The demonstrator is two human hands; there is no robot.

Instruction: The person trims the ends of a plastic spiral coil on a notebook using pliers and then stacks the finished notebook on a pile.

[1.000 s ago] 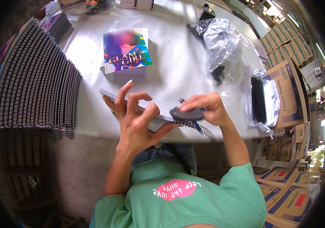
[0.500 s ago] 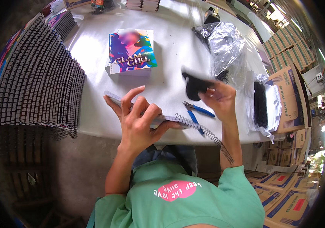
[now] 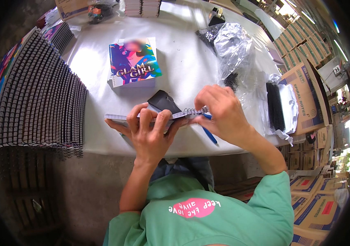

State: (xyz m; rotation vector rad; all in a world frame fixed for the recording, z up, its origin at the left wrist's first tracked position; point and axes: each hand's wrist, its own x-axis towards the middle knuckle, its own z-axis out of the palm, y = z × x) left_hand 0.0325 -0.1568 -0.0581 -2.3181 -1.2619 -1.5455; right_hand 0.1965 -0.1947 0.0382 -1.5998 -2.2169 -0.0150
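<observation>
My left hand [image 3: 150, 131] grips an unbound notebook [image 3: 117, 117] at the front edge of the white table [image 3: 183, 65], fingers curled over its top. A black cover sheet [image 3: 164, 101] sticks up behind those fingers. My right hand [image 3: 222, 112] pinches a metal spiral wire [image 3: 193, 111] at the notebook's right end. A blue pen [image 3: 209, 133] lies on the table under my right hand.
A stack of colourful-covered notebooks [image 3: 134, 61] sits mid-table. A long row of spiral-bound notebooks [image 3: 39, 102] fills the left side. A clear plastic bag [image 3: 234, 45] and a bundle of black spirals [image 3: 275, 106] lie at right, with cardboard boxes [image 3: 306, 82] beyond.
My right hand has come down from holding the black cover above the table to the notebook's spiral end. The notebook has swung from a tilt to lie along the table edge.
</observation>
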